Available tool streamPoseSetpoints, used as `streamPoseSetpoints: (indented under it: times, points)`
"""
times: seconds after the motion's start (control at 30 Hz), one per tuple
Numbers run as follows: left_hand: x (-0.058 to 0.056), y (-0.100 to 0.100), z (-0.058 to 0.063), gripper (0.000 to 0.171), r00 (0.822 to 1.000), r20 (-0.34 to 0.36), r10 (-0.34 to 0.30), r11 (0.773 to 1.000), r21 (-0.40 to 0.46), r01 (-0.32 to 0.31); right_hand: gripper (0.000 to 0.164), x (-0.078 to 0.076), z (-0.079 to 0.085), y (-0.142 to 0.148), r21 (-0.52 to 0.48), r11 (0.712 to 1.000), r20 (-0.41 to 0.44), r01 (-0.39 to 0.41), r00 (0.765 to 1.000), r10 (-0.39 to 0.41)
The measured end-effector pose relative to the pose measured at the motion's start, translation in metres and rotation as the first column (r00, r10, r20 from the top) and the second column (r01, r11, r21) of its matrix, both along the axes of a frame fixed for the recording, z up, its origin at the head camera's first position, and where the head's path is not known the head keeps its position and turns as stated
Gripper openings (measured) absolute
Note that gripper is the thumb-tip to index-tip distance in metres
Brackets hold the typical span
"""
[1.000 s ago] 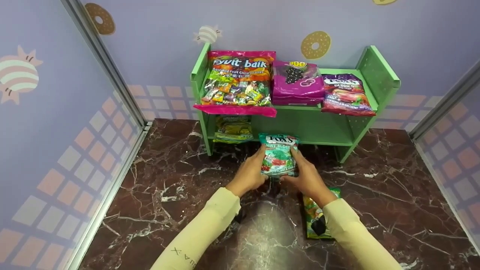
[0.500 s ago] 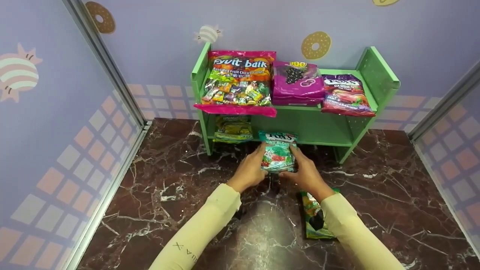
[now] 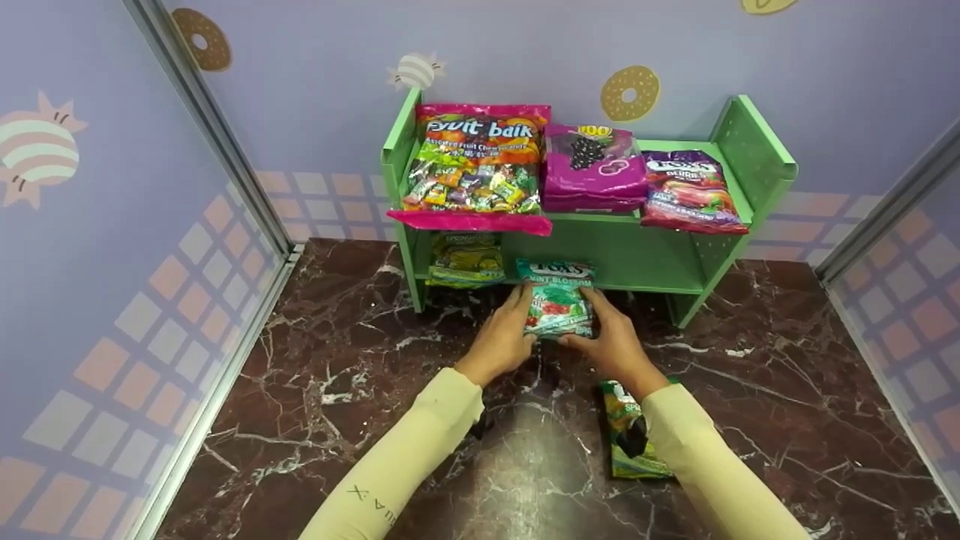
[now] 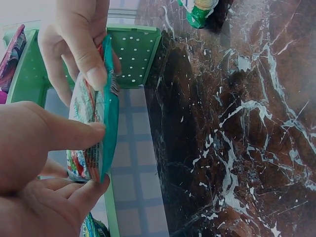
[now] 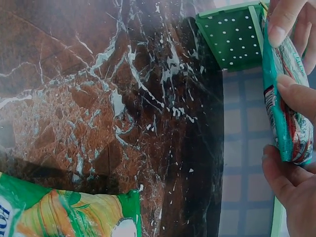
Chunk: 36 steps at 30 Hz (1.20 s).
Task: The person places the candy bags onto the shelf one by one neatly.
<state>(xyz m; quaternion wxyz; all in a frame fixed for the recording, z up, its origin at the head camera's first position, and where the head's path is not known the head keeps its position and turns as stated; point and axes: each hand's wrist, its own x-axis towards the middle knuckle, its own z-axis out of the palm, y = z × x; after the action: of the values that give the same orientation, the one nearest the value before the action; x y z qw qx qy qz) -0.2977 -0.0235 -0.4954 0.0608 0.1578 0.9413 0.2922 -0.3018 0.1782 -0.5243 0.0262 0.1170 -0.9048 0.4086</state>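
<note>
A teal bag of Fox's mint candy (image 3: 559, 309) is held by its two sides at the front of the green shelf rack's lower level (image 3: 607, 251). My left hand (image 3: 499, 341) grips its left side, thumb toward me and fingers along the edge. On the opposite side my right hand (image 3: 613, 343) grips it the same way. The left wrist view shows the bag (image 4: 111, 118) edge-on, with a thumb pressing its sealed side. From the right wrist, the bag (image 5: 279, 118) overlaps the rack beyond.
A yellow-green candy bag (image 3: 466, 261) occupies the lower level's left end. Above sit a large fruit candy bag (image 3: 476, 161), a purple bag (image 3: 596, 176) and a berries bag (image 3: 694, 191). Another green and orange bag (image 5: 74, 212) lies on the marble floor (image 3: 360, 435) near my right forearm.
Both hands have moved the teal candy bag a little forward, away from me and toward the lower level. The other bags have stayed in place.
</note>
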Motion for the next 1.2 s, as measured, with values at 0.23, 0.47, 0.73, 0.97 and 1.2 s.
streamPoseSetpoints:
  times: [0.23, 0.47, 0.73, 0.97, 1.2]
  points:
    - [0.0, 0.0, 0.001, 0.075, 0.998, -0.058, 0.011, 1.0, 0.002, -0.011, 0.08, -0.004, 0.001, 0.002, -0.052, 0.998, -0.015, 0.036, 0.999, -0.037]
    - [-0.002, 0.002, 0.001, 0.068, 0.991, -0.132, 0.035, 0.999, 0.002, -0.035, 0.077, -0.008, 0.0, 0.001, -0.099, 0.991, 0.021, 0.088, 0.996, -0.087]
    - [-0.006, 0.005, 0.001, 0.059, 0.981, -0.186, 0.062, 0.998, -0.016, -0.066, 0.08, -0.012, 0.0, 0.0, -0.148, 0.981, 0.078, 0.125, 0.99, -0.114]
    - [-0.011, 0.007, 0.001, 0.054, 0.97, -0.239, 0.05, 0.997, -0.051, -0.064, 0.081, -0.017, 0.0, 0.0, -0.177, 0.971, 0.119, 0.157, 0.983, -0.138]
    - [-0.014, 0.008, 0.001, 0.052, 0.955, -0.294, 0.041, 0.996, -0.068, -0.063, 0.079, -0.022, -0.002, 0.0, -0.112, 0.98, 0.079, 0.164, 0.985, -0.156]
